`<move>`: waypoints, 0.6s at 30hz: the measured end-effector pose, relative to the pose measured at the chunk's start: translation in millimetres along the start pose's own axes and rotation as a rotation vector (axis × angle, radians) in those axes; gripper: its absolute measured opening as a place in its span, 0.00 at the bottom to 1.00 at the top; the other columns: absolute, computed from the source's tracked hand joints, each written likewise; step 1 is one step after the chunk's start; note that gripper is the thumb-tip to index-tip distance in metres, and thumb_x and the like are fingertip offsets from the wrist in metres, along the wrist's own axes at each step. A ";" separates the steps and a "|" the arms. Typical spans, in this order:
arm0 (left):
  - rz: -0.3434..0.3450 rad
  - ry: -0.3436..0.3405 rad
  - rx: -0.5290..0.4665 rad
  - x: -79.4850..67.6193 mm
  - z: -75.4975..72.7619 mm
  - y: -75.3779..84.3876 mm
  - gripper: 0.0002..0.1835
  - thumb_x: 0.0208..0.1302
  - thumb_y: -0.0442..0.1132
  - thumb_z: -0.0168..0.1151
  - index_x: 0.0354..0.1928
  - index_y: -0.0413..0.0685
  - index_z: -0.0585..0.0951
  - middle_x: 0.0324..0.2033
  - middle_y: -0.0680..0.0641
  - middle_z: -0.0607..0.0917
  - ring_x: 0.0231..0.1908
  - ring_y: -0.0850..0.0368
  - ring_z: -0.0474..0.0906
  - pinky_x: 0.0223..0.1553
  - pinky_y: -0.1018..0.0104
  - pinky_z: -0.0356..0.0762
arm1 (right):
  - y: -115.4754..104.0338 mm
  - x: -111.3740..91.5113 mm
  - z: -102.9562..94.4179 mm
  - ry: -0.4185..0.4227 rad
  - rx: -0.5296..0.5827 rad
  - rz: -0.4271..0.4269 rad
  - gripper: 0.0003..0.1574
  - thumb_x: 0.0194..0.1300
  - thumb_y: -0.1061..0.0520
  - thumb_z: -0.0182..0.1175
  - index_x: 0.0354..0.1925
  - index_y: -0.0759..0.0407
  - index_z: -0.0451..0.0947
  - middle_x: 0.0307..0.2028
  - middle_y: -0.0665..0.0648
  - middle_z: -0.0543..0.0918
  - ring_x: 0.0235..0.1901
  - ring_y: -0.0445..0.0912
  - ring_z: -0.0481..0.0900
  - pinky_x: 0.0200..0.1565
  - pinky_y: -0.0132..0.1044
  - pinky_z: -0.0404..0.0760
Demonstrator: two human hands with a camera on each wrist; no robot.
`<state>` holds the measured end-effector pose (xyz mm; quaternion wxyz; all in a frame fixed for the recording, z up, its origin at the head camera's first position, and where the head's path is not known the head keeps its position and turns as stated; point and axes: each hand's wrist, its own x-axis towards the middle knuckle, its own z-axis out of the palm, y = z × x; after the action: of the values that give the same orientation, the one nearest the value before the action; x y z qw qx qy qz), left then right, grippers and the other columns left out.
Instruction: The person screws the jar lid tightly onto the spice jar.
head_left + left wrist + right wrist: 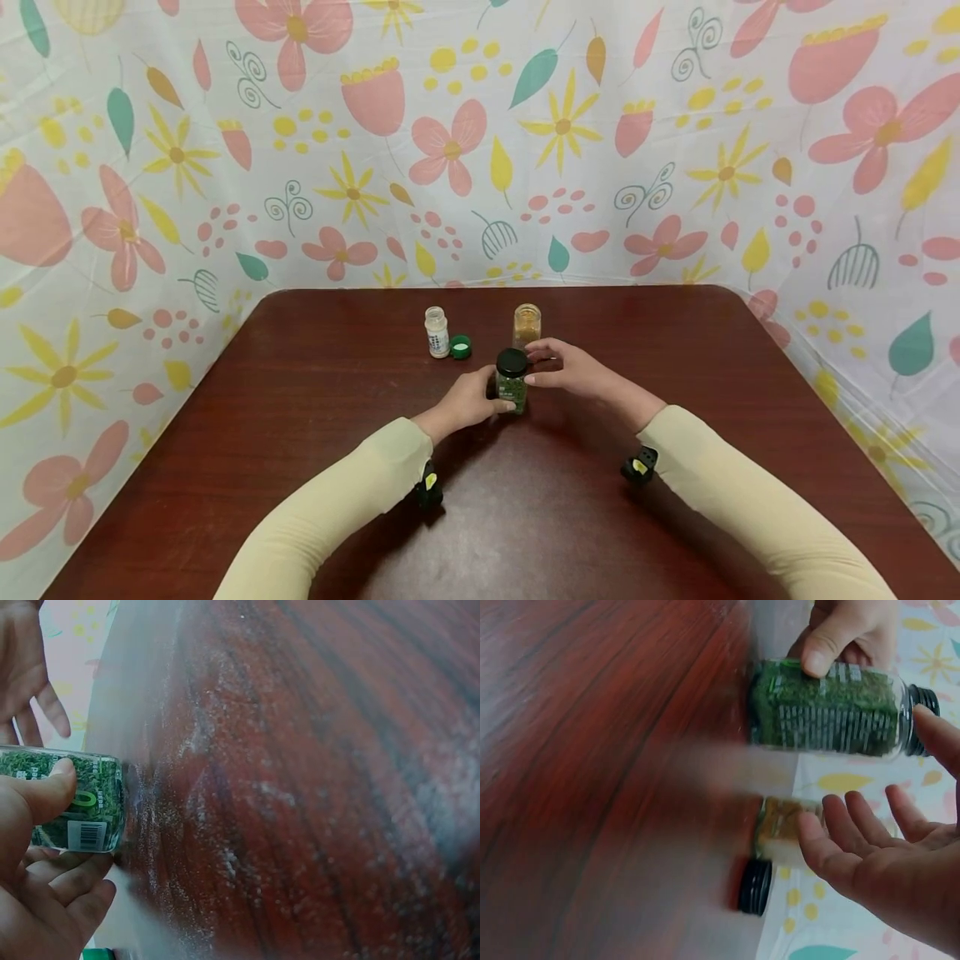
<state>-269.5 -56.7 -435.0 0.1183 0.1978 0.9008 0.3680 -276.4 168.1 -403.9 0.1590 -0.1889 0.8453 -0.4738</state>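
Pale sleeves point(322, 508) lie nearest. Your empty, unclenched right hand point(570, 367) hangs by the black lid point(512, 362); nearer than the spice jar point(527, 320), your left hand point(465, 400) grips the herb jar point(513, 389); slackening could tip it.

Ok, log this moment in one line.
Left hand: grips herb jar; right hand: beside its black lid; white bottle: uncapped; orange jar: uncapped

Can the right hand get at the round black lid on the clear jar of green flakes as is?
Likely yes: the right hand is empty and right beside the round black lid; the left hand grips the clear jar of green flakes below it, leaving the lid uncovered.
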 end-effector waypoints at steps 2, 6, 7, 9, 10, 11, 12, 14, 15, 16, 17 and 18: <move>0.011 0.007 0.000 0.1 0.4 -0.8 0.30 0.68 0.43 0.70 0.67 0.38 0.74 0.55 0.38 0.86 0.53 0.46 0.84 0.59 0.49 0.81 | 2.1 -3.7 -1.9 0.019 -0.008 0.026 0.32 0.74 0.54 0.62 0.68 0.68 0.69 0.65 0.72 0.75 0.64 0.65 0.75 0.61 0.55 0.80; 0.023 0.013 0.022 -0.4 1.7 -2.3 0.27 0.68 0.43 0.70 0.64 0.39 0.75 0.53 0.40 0.87 0.49 0.49 0.85 0.56 0.52 0.82 | 5.5 -10.0 -4.9 0.038 -0.003 0.065 0.23 0.73 0.54 0.63 0.59 0.67 0.77 0.56 0.67 0.83 0.51 0.52 0.82 0.52 0.46 0.84; 0.022 0.013 0.025 -0.5 2.0 -2.6 0.27 0.67 0.43 0.70 0.64 0.40 0.75 0.53 0.40 0.87 0.49 0.49 0.85 0.55 0.52 0.82 | 6.0 -11.2 -5.5 0.038 0.000 0.066 0.23 0.73 0.54 0.63 0.58 0.68 0.77 0.54 0.66 0.84 0.49 0.51 0.83 0.50 0.45 0.84; 0.020 0.013 0.032 -0.7 2.3 -3.0 0.27 0.67 0.43 0.70 0.64 0.40 0.76 0.54 0.40 0.87 0.49 0.48 0.84 0.56 0.51 0.82 | 6.8 -13.0 -6.2 0.042 0.006 0.064 0.21 0.73 0.54 0.63 0.56 0.68 0.78 0.51 0.65 0.86 0.46 0.49 0.83 0.48 0.44 0.84; 0.017 0.014 0.032 -0.7 2.4 -3.2 0.28 0.67 0.43 0.70 0.65 0.40 0.75 0.54 0.39 0.86 0.51 0.48 0.84 0.57 0.51 0.82 | 7.3 -13.6 -6.3 0.043 0.006 0.064 0.21 0.73 0.54 0.63 0.56 0.68 0.78 0.50 0.64 0.86 0.46 0.49 0.83 0.47 0.43 0.84; 0.014 0.014 0.030 -0.7 2.4 -3.2 0.29 0.67 0.43 0.70 0.65 0.39 0.75 0.55 0.39 0.86 0.52 0.47 0.84 0.58 0.50 0.81 | 7.7 -14.1 -6.4 0.043 0.006 0.064 0.21 0.73 0.54 0.63 0.56 0.68 0.78 0.48 0.63 0.86 0.46 0.50 0.84 0.47 0.43 0.83; 0.012 0.015 0.029 -0.7 2.2 -3.2 0.29 0.67 0.43 0.70 0.66 0.39 0.75 0.56 0.39 0.86 0.54 0.46 0.84 0.59 0.49 0.81 | 8.0 -14.6 -6.4 0.042 0.009 0.066 0.21 0.73 0.55 0.63 0.56 0.69 0.77 0.47 0.63 0.86 0.46 0.51 0.84 0.47 0.43 0.83; 0.006 0.014 0.031 -0.4 1.8 -3.5 0.30 0.68 0.43 0.70 0.67 0.39 0.74 0.57 0.39 0.85 0.56 0.45 0.83 0.60 0.49 0.80 | 8.2 -15.7 -6.5 0.040 0.006 0.070 0.21 0.73 0.55 0.63 0.56 0.69 0.77 0.45 0.63 0.86 0.46 0.52 0.83 0.46 0.43 0.83; 0.005 0.014 0.033 -0.2 1.5 -3.7 0.31 0.68 0.44 0.70 0.68 0.39 0.73 0.57 0.38 0.85 0.57 0.45 0.83 0.61 0.48 0.80 | 8.4 -16.2 -6.5 0.039 0.004 0.072 0.22 0.74 0.55 0.62 0.57 0.69 0.77 0.44 0.62 0.86 0.45 0.53 0.83 0.46 0.43 0.82; 0.006 0.014 0.037 -0.3 1.0 -3.5 0.31 0.68 0.44 0.70 0.68 0.39 0.73 0.57 0.38 0.85 0.57 0.44 0.83 0.61 0.48 0.80 | 8.8 -16.5 -6.4 0.038 0.003 0.075 0.22 0.74 0.54 0.62 0.57 0.69 0.77 0.43 0.62 0.86 0.45 0.53 0.83 0.47 0.43 0.82; 0.006 0.014 0.039 -0.2 0.5 -3.4 0.31 0.68 0.44 0.70 0.69 0.39 0.73 0.57 0.38 0.85 0.57 0.44 0.83 0.61 0.48 0.80 | 9.1 -17.1 -6.5 0.037 0.000 0.075 0.22 0.74 0.54 0.62 0.57 0.70 0.76 0.41 0.61 0.86 0.44 0.52 0.82 0.47 0.43 0.82; 0.010 0.015 0.042 -0.2 -0.1 -3.3 0.31 0.68 0.43 0.70 0.68 0.39 0.73 0.57 0.38 0.85 0.57 0.44 0.83 0.60 0.48 0.80 | 9.5 -17.5 -6.6 0.036 0.000 0.076 0.22 0.74 0.54 0.62 0.57 0.70 0.76 0.40 0.60 0.86 0.44 0.52 0.82 0.47 0.43 0.82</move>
<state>-270.2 -59.0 -437.2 0.1056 0.2022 0.9082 0.3509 -265.6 185.8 -407.2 0.1618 -0.1480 0.8545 -0.4709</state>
